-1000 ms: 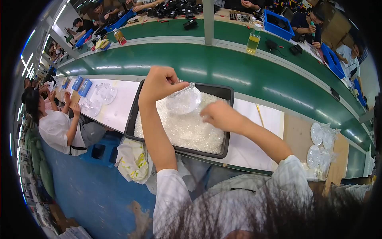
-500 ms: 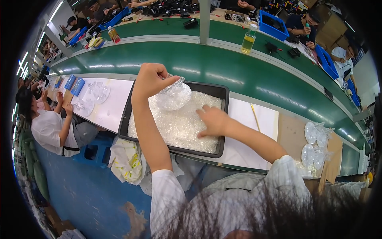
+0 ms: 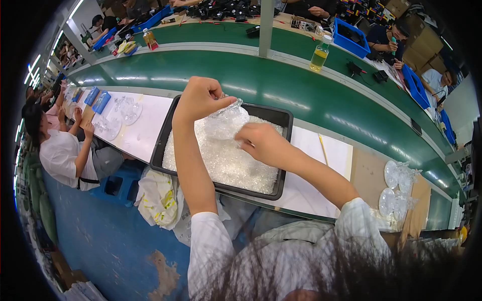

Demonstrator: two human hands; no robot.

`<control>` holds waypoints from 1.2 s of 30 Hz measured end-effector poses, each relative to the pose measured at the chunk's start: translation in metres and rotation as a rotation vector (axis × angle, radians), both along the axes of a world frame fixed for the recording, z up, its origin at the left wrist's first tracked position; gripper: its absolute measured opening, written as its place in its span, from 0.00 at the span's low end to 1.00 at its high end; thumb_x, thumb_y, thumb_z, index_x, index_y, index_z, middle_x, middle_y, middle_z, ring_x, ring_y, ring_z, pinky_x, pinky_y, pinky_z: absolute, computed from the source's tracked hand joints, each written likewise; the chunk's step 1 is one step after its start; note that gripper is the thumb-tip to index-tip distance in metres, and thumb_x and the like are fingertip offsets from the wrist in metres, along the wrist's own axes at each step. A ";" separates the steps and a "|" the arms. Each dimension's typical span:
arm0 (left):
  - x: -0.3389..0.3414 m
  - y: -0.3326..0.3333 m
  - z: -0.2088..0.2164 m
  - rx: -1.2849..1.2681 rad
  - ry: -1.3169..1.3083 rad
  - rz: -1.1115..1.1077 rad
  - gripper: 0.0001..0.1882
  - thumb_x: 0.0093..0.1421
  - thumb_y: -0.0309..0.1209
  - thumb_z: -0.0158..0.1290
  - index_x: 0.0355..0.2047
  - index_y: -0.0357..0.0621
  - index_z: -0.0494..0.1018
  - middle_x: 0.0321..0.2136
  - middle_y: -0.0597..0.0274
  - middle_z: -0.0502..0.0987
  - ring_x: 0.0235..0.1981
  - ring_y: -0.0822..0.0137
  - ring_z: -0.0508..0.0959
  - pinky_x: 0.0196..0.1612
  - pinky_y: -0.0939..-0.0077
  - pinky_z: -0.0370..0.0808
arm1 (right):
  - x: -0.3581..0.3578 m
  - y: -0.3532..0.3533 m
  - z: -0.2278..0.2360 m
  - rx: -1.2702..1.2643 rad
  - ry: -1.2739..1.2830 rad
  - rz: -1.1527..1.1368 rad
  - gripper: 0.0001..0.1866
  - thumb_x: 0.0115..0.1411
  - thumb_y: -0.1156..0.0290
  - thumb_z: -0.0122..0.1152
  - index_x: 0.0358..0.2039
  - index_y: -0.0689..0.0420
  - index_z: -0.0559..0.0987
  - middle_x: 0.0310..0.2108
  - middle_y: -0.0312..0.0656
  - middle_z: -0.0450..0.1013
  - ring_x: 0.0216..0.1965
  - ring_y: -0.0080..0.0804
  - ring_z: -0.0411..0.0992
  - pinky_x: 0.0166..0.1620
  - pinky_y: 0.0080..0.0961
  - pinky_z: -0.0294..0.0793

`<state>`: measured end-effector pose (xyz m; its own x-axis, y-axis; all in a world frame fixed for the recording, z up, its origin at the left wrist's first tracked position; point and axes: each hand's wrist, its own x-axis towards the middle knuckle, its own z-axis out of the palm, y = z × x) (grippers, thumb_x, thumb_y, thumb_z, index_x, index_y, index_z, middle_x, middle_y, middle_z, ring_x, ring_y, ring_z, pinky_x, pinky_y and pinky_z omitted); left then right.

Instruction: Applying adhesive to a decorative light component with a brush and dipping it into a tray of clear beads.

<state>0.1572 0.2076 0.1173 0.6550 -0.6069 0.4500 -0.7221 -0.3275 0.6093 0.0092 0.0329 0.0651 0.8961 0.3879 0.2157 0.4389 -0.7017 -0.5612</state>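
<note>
A black tray of small clear-white granules stands on the bench in front of me. Over its far left part, my left hand pinches the gathered top of a clear, round plastic pouch. The pouch hangs above the granules, its lower side whitish; I cannot tell how much is inside. My right hand is at the pouch's right edge, fingers curled and tips together. What those fingertips hold, if anything, is hidden.
Similar clear pouches lie left and right on the bench. A yellow stick lies right of the tray. Beyond runs a green conveyor belt, with an oil-coloured bottle behind it. A co-worker sits at the left.
My right hand has risen from the granules and moved left to the pouch, its spread fingers now curled. My left hand still holds the pouch; the whole view has shifted slightly.
</note>
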 end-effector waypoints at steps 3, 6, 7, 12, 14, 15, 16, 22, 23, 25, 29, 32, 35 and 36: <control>0.001 0.002 -0.001 0.034 0.004 -0.007 0.20 0.44 0.31 0.73 0.13 0.36 0.70 0.10 0.69 0.67 0.15 0.80 0.63 0.18 0.81 0.59 | 0.005 0.011 0.005 0.211 -0.241 -0.057 0.12 0.55 0.74 0.66 0.41 0.59 0.79 0.39 0.45 0.76 0.39 0.46 0.76 0.43 0.37 0.77; 0.000 0.002 0.000 0.022 0.035 0.014 0.20 0.44 0.31 0.72 0.13 0.36 0.70 0.10 0.70 0.66 0.15 0.80 0.62 0.18 0.81 0.58 | -0.001 0.006 -0.010 0.115 -0.476 -0.077 0.16 0.55 0.68 0.67 0.44 0.57 0.78 0.41 0.46 0.75 0.41 0.47 0.76 0.42 0.38 0.77; -0.001 0.001 0.002 0.023 0.044 0.008 0.19 0.44 0.30 0.72 0.14 0.36 0.70 0.11 0.70 0.66 0.15 0.80 0.62 0.18 0.81 0.58 | -0.009 0.001 -0.014 0.019 -0.286 -0.112 0.17 0.54 0.65 0.68 0.43 0.57 0.79 0.41 0.47 0.75 0.42 0.48 0.76 0.42 0.38 0.78; -0.003 0.006 0.001 -0.003 0.093 -0.054 0.17 0.44 0.27 0.71 0.16 0.36 0.70 0.12 0.70 0.68 0.16 0.81 0.62 0.19 0.81 0.59 | -0.026 -0.006 -0.037 -0.414 0.272 -0.120 0.18 0.53 0.63 0.69 0.42 0.58 0.79 0.42 0.50 0.75 0.46 0.48 0.75 0.44 0.38 0.79; 0.001 0.008 0.000 0.010 0.208 -0.042 0.17 0.43 0.28 0.73 0.17 0.34 0.73 0.15 0.67 0.71 0.17 0.79 0.65 0.20 0.81 0.62 | -0.027 -0.004 -0.051 -0.433 0.181 -0.050 0.15 0.52 0.66 0.69 0.38 0.60 0.81 0.41 0.50 0.76 0.43 0.48 0.77 0.43 0.40 0.79; 0.005 0.008 -0.002 0.014 0.209 -0.051 0.17 0.43 0.28 0.73 0.17 0.34 0.73 0.15 0.67 0.71 0.17 0.79 0.65 0.20 0.81 0.62 | -0.025 -0.006 -0.058 -0.429 0.184 -0.059 0.15 0.52 0.66 0.69 0.38 0.60 0.81 0.41 0.50 0.76 0.43 0.48 0.77 0.43 0.40 0.79; 0.005 0.009 -0.001 -0.004 0.183 -0.105 0.15 0.43 0.27 0.73 0.18 0.34 0.75 0.16 0.67 0.71 0.18 0.79 0.65 0.21 0.81 0.62 | -0.024 -0.008 -0.057 -0.448 0.181 -0.027 0.13 0.52 0.67 0.69 0.35 0.61 0.81 0.39 0.51 0.77 0.41 0.49 0.77 0.43 0.41 0.79; 0.007 0.010 -0.003 -0.024 0.232 -0.210 0.12 0.43 0.24 0.72 0.23 0.35 0.79 0.19 0.69 0.72 0.21 0.79 0.66 0.24 0.81 0.63 | -0.016 -0.027 -0.056 -0.280 0.180 -0.046 0.12 0.51 0.68 0.69 0.34 0.60 0.81 0.36 0.50 0.77 0.37 0.50 0.77 0.43 0.42 0.77; 0.007 0.010 -0.003 -0.005 0.220 -0.218 0.10 0.43 0.24 0.72 0.24 0.36 0.80 0.20 0.70 0.74 0.21 0.80 0.67 0.24 0.82 0.63 | -0.014 -0.031 -0.047 -0.129 0.129 -0.051 0.12 0.51 0.69 0.69 0.35 0.61 0.81 0.35 0.49 0.78 0.36 0.49 0.77 0.41 0.40 0.77; 0.008 0.007 -0.003 -0.003 0.218 -0.221 0.11 0.44 0.24 0.72 0.24 0.35 0.80 0.20 0.69 0.73 0.21 0.79 0.67 0.24 0.81 0.63 | -0.004 -0.034 -0.025 0.002 0.011 -0.100 0.13 0.51 0.69 0.70 0.36 0.62 0.81 0.36 0.50 0.78 0.35 0.49 0.77 0.42 0.38 0.77; 0.006 0.010 -0.004 -0.014 0.246 -0.210 0.10 0.45 0.25 0.72 0.24 0.35 0.80 0.19 0.68 0.73 0.21 0.78 0.67 0.24 0.80 0.63 | 0.009 -0.012 0.006 0.292 -0.082 -0.220 0.18 0.51 0.69 0.73 0.41 0.62 0.81 0.40 0.50 0.78 0.39 0.47 0.78 0.45 0.32 0.78; 0.005 0.016 -0.004 -0.031 0.242 -0.200 0.10 0.45 0.26 0.72 0.24 0.35 0.81 0.19 0.68 0.73 0.21 0.78 0.67 0.25 0.79 0.64 | 0.001 -0.004 -0.010 0.348 -0.232 -0.205 0.22 0.52 0.67 0.74 0.46 0.62 0.80 0.44 0.50 0.78 0.45 0.45 0.77 0.50 0.32 0.77; 0.007 0.015 -0.002 -0.019 0.203 -0.222 0.10 0.45 0.27 0.72 0.24 0.38 0.81 0.20 0.70 0.73 0.22 0.79 0.67 0.24 0.81 0.62 | -0.011 -0.020 -0.025 0.275 -0.228 -0.244 0.20 0.53 0.70 0.71 0.47 0.61 0.79 0.45 0.49 0.77 0.47 0.45 0.76 0.51 0.33 0.77; 0.006 0.016 -0.001 -0.018 0.205 -0.216 0.10 0.45 0.27 0.72 0.24 0.38 0.81 0.20 0.70 0.73 0.22 0.79 0.67 0.24 0.81 0.62 | -0.013 -0.025 -0.030 0.250 -0.184 -0.278 0.19 0.54 0.72 0.70 0.46 0.61 0.80 0.45 0.49 0.77 0.46 0.45 0.77 0.50 0.33 0.77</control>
